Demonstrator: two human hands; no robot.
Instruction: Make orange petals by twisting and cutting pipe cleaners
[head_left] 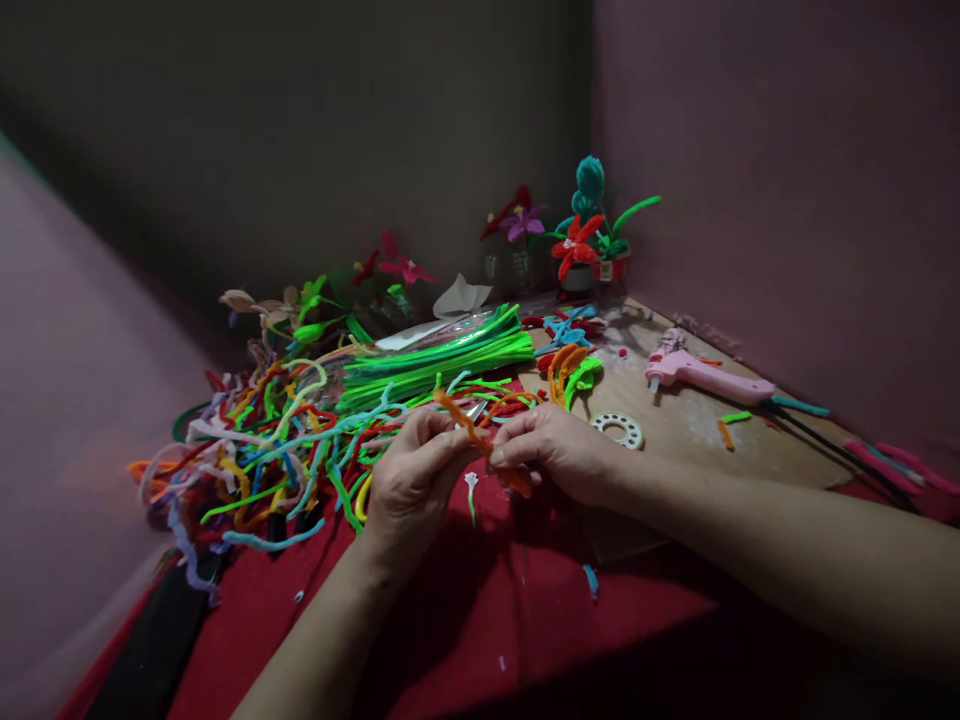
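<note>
Both hands come together over the red cloth, pinching one orange pipe cleaner (463, 418) between them. My left hand (411, 480) has thumb and fingers closed on its upper part, and its free end sticks up to the left. My right hand (547, 452) pinches it lower down, where an orange piece shows below the fingertips. Just behind the hands lies a metal blade (475, 411), partly hidden. A small white-tipped green piece (471, 490) rests on the cloth beneath them.
Tangled pipe cleaners (262, 470) heap up at the left, beside a green bundle (450, 355). On a board at right lie a pink glue gun (705, 376) and a white ring with holes (618, 430). Potted pipe-cleaner flowers (577, 245) stand by the wall.
</note>
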